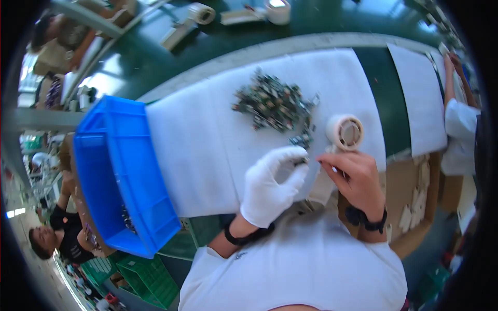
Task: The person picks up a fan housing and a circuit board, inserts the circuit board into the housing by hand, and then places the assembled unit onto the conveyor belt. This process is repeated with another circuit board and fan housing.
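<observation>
Now, hands: we are working both at the near edge of the white foam sheet (pixel 207 150) covering the bench.
Left hand: our left hand (pixel 272 184), in a white glove, is pinching a small dark component (pixel 300 161) between thumb and fingertips.
Right hand: our bare right hand (pixel 355 179) is curling toward the glove, its fingertips pressing together just beside the component; we cannot tell whether they are touching it.
Component: it is sitting above the sheet's near edge, between the two hands.
Heap: a pile of small dark green parts (pixel 275 106) is lying farther out on the sheet, a few strays trailing toward us.
Tape: a white tape roll (pixel 344 131) is standing just beyond our right hand.
Bin: a blue plastic bin (pixel 122 171) is resting at our left, overlapping the sheet.
Neighbour: another person's white sleeve (pixel 459 122) is showing at the far right.
</observation>
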`<state>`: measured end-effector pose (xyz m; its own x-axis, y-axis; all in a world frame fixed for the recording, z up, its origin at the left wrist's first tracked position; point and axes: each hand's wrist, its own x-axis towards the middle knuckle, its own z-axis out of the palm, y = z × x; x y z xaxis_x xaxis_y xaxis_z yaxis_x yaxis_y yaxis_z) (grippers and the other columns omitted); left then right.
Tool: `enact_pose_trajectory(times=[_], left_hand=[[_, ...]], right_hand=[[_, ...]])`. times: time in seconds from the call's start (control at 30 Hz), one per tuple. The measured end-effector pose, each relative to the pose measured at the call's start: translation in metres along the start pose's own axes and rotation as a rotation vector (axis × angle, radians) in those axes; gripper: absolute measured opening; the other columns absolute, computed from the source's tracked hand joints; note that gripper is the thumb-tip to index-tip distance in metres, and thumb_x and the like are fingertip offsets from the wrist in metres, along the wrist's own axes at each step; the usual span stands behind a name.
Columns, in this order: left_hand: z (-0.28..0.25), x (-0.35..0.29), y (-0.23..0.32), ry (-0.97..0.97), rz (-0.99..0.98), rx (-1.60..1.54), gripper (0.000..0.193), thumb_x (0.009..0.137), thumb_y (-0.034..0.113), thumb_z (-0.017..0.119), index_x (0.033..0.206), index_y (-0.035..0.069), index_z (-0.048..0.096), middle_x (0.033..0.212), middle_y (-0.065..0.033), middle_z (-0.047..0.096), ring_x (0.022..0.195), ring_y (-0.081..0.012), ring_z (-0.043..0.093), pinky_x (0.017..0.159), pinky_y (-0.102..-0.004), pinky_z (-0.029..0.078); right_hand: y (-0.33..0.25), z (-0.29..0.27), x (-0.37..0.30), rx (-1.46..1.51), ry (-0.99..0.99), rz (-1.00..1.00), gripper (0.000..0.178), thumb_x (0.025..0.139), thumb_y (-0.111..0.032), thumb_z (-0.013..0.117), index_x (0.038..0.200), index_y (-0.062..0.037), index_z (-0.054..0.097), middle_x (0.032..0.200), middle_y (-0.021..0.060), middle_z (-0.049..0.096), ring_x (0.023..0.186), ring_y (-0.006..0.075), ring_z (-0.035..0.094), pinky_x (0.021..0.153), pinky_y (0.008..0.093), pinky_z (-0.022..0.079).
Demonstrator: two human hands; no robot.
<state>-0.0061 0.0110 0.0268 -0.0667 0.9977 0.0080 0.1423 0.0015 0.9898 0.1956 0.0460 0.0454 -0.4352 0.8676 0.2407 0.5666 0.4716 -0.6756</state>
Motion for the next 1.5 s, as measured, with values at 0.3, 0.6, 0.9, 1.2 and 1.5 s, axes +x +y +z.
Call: enact_pose_trajectory(times=[0.3,0.6,0.9,1.2,1.5], left_hand=[[0.013,0.002,0.0,-0.002,0.151,0.031,0.032,0.084,-0.002,0.075,0.115,0.004,0.072,0.107,-0.0123,0.073,0.094,-0.0209,0.071,0.083,-0.0306,0.057],[0.016,0.003,0.005,-0.009,0.283,0.247,0.034,0.083,0.002,0.077,0.116,0.007,0.073,0.106,-0.0166,0.073,0.091,-0.0285,0.073,0.079,-0.0338,0.058],[0.014,0.007,-0.001,-0.021,0.162,0.159,0.027,0.085,0.004,0.076,0.113,0.003,0.075,0.11,-0.0164,0.074,0.096,-0.0253,0.073,0.086,-0.0328,0.056],[0.016,0.01,-0.006,-0.055,0.051,-0.036,0.029,0.086,-0.002,0.075,0.114,0.003,0.075,0.11,-0.0101,0.075,0.097,-0.0156,0.071,0.084,-0.0288,0.056],[0.011,0.004,-0.003,-0.134,0.012,-0.067,0.03,0.085,-0.004,0.075,0.114,0.003,0.075,0.11,-0.0091,0.075,0.098,-0.0145,0.07,0.084,-0.0285,0.056]], right_hand=[[-0.014,0.004,-0.006,0.085,0.121,0.203,0.014,0.08,-0.003,0.078,0.093,-0.006,0.077,0.068,0.0074,0.066,0.054,0.0184,0.056,0.052,0.0318,0.044],[-0.017,0.009,-0.005,0.027,0.192,0.117,0.009,0.078,-0.005,0.077,0.087,-0.0061,0.075,0.065,0.0055,0.065,0.055,0.0186,0.06,0.053,0.0316,0.047],[-0.008,0.014,-0.004,-0.06,0.316,-0.01,0.009,0.078,-0.005,0.076,0.087,-0.0035,0.073,0.065,0.0063,0.063,0.053,0.0203,0.057,0.052,0.0325,0.045],[0.001,0.016,-0.006,-0.049,0.286,-0.048,0.01,0.078,-0.005,0.077,0.086,-0.0051,0.071,0.062,0.0034,0.061,0.052,0.0161,0.056,0.05,0.03,0.043],[-0.004,0.011,-0.011,-0.018,0.241,-0.059,0.009,0.078,-0.004,0.078,0.085,-0.0053,0.073,0.063,0.0025,0.062,0.051,0.013,0.055,0.048,0.0275,0.041]])
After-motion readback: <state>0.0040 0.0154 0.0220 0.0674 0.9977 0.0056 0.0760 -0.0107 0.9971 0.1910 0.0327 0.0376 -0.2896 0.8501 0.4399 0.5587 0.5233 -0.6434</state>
